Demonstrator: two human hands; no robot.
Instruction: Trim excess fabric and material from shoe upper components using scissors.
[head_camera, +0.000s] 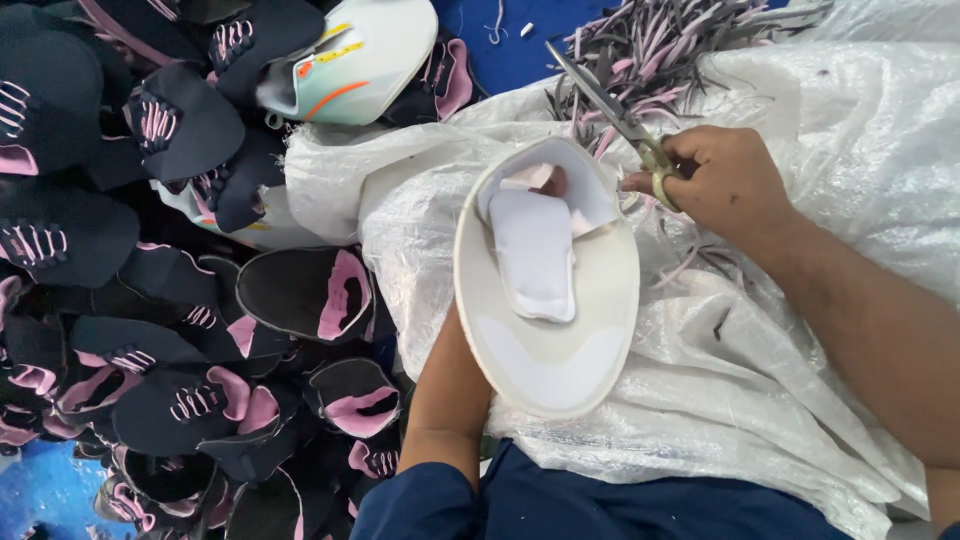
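A big heap of dark and pink shoe tops (190, 400) is lying on the left, piled on top of each other. Among them, near the top, a pale shoe piece with orange lines (360, 60) is sitting. Just right of the heap, a white plastic sack (800, 330) is spreading out wide. The person's left hand (548, 182) is reaching up under a cream shoe piece (545, 340) and holding it over the sack; only a bit of a finger is showing through the hole, so how the fingers are curled cannot be told. A white lining flap is hanging inside the hole. To the right, the right hand (725, 180) is gripping scissors (615, 115), fingers closed around the yellow handles, blades pointing up and left. Behind them, thin cut strips (660, 45) are lying in a bunch on the sack.
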